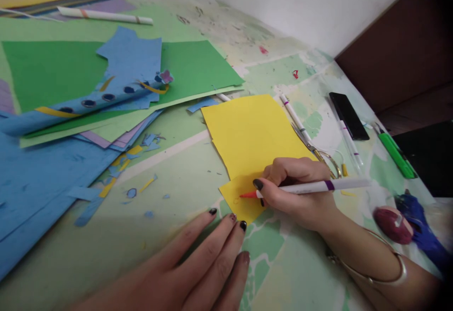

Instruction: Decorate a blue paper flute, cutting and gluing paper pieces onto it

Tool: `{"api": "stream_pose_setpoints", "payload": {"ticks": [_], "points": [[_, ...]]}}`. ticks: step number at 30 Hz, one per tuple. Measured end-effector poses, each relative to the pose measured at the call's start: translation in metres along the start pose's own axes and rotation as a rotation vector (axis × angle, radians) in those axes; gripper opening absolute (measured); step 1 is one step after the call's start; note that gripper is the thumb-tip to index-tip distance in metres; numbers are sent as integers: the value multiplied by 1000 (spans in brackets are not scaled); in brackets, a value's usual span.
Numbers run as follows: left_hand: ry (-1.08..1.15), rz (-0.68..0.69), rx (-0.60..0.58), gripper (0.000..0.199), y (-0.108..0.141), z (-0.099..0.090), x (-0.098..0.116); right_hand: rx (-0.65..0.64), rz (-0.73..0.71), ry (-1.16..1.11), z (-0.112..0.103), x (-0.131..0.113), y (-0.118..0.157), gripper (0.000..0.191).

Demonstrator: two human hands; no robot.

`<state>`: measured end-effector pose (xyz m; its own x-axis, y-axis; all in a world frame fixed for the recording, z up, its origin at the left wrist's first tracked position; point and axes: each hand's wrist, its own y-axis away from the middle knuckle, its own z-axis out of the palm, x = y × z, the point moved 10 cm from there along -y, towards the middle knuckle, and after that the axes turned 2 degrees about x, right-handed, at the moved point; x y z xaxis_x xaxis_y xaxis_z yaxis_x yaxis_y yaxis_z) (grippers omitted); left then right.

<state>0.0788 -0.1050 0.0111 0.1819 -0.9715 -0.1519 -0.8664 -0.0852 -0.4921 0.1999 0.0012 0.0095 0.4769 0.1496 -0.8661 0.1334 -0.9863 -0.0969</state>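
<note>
My right hand (300, 190) grips a felt-tip pen (307, 187) with a white barrel, a purple band and a red tip. That tip touches a small piece of yellow paper (244, 209), close to a small faint red mark. Under and behind this piece lies a larger yellow sheet (251, 131), partly covered by my right hand. My left hand (198, 259) rests flat with its fingers stretched out, the fingertips at the near edge of the small yellow piece. A pair of scissors (311, 146) with gold handles lies partly on the larger sheet, just beyond my right hand.
At left, a blue paper flute (106, 98) lies on green sheets (198, 63) beside blue paper (53, 174) and scattered scraps (152, 141). Toward the right are felt-tip pens (292, 113), a black phone (348, 115), a green cutter (396, 155) and a maroon oval object (391, 224).
</note>
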Motion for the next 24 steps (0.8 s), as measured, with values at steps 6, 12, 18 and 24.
{"api": "stream_pose_setpoints", "payload": {"ticks": [6,12,18,24], "points": [[7,-24,21,39,0,-1,-1,2,-7,2,-1,-1,1,34],[8,-14,18,36,-1,-2,-1,-4,-4,-7,-1,0,2,34],[13,-32,25,32,-2,-2,-3,-13,-7,-17,0,0,2,33],[30,-76,28,32,-1,-1,-3,-25,-6,-22,1,1,1,33]]}}
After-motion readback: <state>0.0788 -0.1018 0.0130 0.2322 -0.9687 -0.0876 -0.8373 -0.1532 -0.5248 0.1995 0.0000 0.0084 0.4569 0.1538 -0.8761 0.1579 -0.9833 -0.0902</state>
